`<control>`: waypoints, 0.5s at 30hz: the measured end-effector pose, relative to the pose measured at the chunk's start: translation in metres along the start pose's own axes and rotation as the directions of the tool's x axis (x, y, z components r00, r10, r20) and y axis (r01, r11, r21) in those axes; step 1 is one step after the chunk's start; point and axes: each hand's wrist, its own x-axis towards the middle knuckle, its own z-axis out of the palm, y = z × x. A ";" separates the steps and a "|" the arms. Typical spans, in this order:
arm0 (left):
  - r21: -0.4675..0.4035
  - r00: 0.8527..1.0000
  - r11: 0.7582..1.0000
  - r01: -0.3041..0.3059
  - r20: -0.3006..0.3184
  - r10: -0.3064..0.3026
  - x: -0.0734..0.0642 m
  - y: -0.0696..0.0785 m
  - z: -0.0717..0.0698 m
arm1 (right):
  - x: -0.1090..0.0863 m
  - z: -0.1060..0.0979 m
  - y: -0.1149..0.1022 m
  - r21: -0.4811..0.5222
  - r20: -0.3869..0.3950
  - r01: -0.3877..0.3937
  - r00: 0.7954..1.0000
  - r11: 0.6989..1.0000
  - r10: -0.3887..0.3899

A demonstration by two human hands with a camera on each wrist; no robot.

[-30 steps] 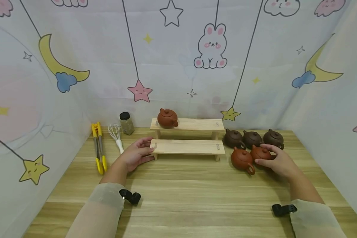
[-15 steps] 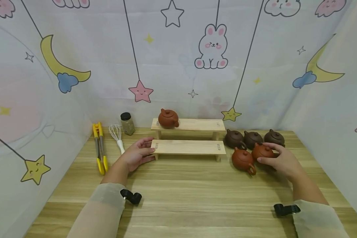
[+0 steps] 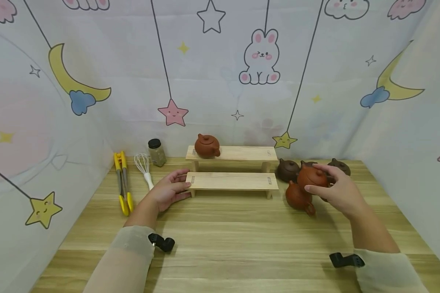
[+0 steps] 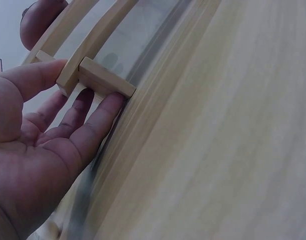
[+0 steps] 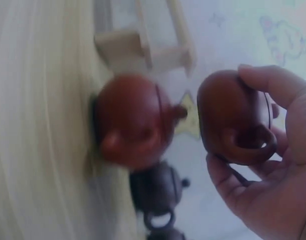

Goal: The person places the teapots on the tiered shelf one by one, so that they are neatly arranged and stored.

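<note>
In my right hand (image 3: 342, 193) I hold a reddish-brown clay teapot (image 3: 311, 178), pinched by its body between thumb and fingers. The right wrist view shows this teapot (image 5: 220, 112) off the table, its looped handle near the palm. Just beyond it sits a second reddish teapot (image 3: 298, 198) on the tabletop. My left hand (image 3: 168, 191) grips the left end of the front wooden stand (image 3: 231, 181). In the left wrist view its thumb meets the board (image 4: 68, 82) and its fingers reach under to the leg (image 4: 105, 80).
A reddish teapot (image 3: 207, 146) stands on the left of the rear wooden stand (image 3: 245, 153). Several dark brown teapots (image 3: 287, 171) sit behind the held one. Yellow-tipped tongs (image 3: 122, 183), a whisk (image 3: 144, 167) and a black-lidded jar (image 3: 157, 152) lie or stand at left.
My right hand has lifted the teapot off the table and moved it up and left, partly over the other reddish teapot in view. My left hand stays at the front stand.
</note>
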 end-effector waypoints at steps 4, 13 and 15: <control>-0.002 1.000 1.000 0.005 -0.005 -0.005 0.000 0.000 0.000 | 0.002 0.012 -0.017 0.044 0.016 0.033 0.999 0.998 -0.033; -0.012 1.000 1.000 0.002 -0.009 -0.002 0.000 -0.001 0.000 | 0.017 0.035 -0.048 0.025 0.030 0.084 0.996 0.996 -0.085; -0.008 1.000 1.000 0.002 -0.008 -0.002 0.000 -0.001 0.000 | 0.023 0.039 -0.058 0.008 0.034 0.097 0.995 0.995 -0.097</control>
